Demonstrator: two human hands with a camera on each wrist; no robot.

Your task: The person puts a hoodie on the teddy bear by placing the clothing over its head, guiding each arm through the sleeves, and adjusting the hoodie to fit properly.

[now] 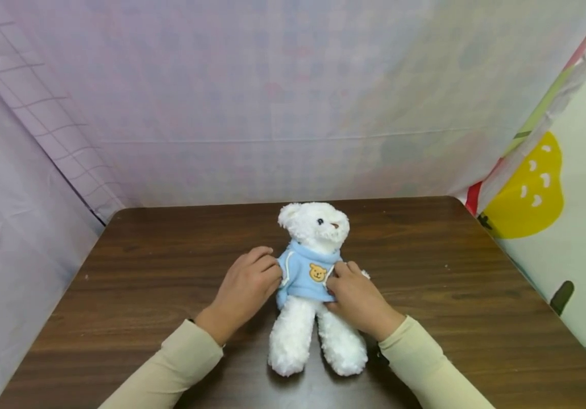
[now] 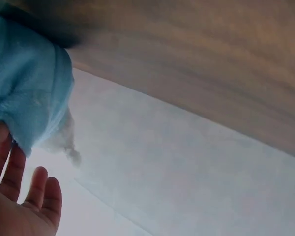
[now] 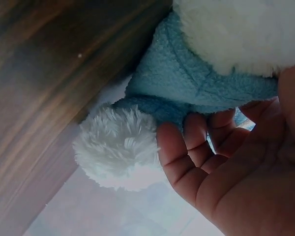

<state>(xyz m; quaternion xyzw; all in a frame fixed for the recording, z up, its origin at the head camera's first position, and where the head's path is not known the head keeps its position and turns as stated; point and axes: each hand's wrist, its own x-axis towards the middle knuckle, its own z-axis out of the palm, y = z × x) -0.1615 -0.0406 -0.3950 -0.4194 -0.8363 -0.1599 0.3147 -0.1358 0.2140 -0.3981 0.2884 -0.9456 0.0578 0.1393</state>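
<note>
A white plush teddy bear lies face up on the brown table, legs toward me and head turned to the right. It wears a light blue sweater with a small bear-face patch. My left hand pinches the sweater's cloth at the left side; in the left wrist view, thumb and forefinger meet on the blue fabric, the other fingers apart from it. On the other side, my right hand grips the sweater near its hem and sleeve. A fluffy white paw sticks out beside those fingertips.
The wood-grain table has its far edge just behind the bear's head. Pale patterned cloth hangs beyond that edge. At the right hangs a white sheet with a yellow printed shape.
</note>
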